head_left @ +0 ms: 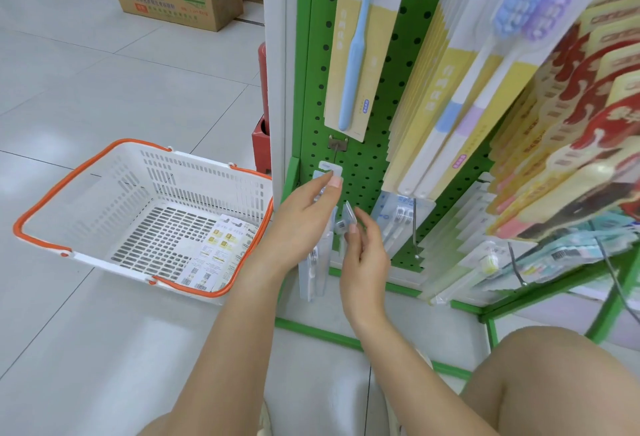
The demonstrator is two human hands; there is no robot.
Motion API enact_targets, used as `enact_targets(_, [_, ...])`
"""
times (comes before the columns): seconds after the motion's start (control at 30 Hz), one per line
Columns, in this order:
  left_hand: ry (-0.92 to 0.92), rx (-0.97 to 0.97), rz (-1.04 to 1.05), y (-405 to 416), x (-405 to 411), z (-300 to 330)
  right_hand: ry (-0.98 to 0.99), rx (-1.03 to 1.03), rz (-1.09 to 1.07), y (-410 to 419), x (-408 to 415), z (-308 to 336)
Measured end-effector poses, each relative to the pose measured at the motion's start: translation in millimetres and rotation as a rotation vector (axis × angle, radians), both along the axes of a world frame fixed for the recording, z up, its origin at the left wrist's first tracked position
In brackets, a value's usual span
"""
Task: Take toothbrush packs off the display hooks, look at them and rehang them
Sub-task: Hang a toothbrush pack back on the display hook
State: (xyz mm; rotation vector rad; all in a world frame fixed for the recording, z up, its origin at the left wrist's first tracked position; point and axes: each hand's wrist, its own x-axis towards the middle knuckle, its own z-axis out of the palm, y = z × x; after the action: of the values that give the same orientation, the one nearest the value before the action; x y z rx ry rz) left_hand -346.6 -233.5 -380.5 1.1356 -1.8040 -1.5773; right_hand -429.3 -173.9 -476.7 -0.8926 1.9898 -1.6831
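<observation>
1. The left hand (304,217) pinches the top of a slim toothbrush pack (317,262) low on the green pegboard (367,165), thumb pressed at its white hang tab (329,169), probably to steady the hole against the hook.
2. The right hand (363,255) holds the top edge of a second clear pack (348,219) just beside it, fingers curled round, apparently keeping it out of the way or ready to hang.
3. Both packs sit at the bottom row, below the blue toothbrush card (356,55).
4. A white shopping basket (86,200) stands on the floor nearby with packs (214,255) inside it.
</observation>
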Motion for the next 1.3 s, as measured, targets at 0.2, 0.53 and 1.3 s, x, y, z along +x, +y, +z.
enact_targets(0.2, [-0.005,-0.050,0.023,8.0,11.8,4.7,0.116,0.058,0.002,40.0,8.8,-6.7])
enact_targets(0.53, [0.299,-0.073,0.283,30.8,28.5,13.3,0.173,-0.101,0.187,78.5,0.8,66.8])
enact_targets(1.3, [0.246,-0.161,0.161,37.5,53.2,9.3,-0.177,-0.158,0.448,39.5,-4.0,98.0])
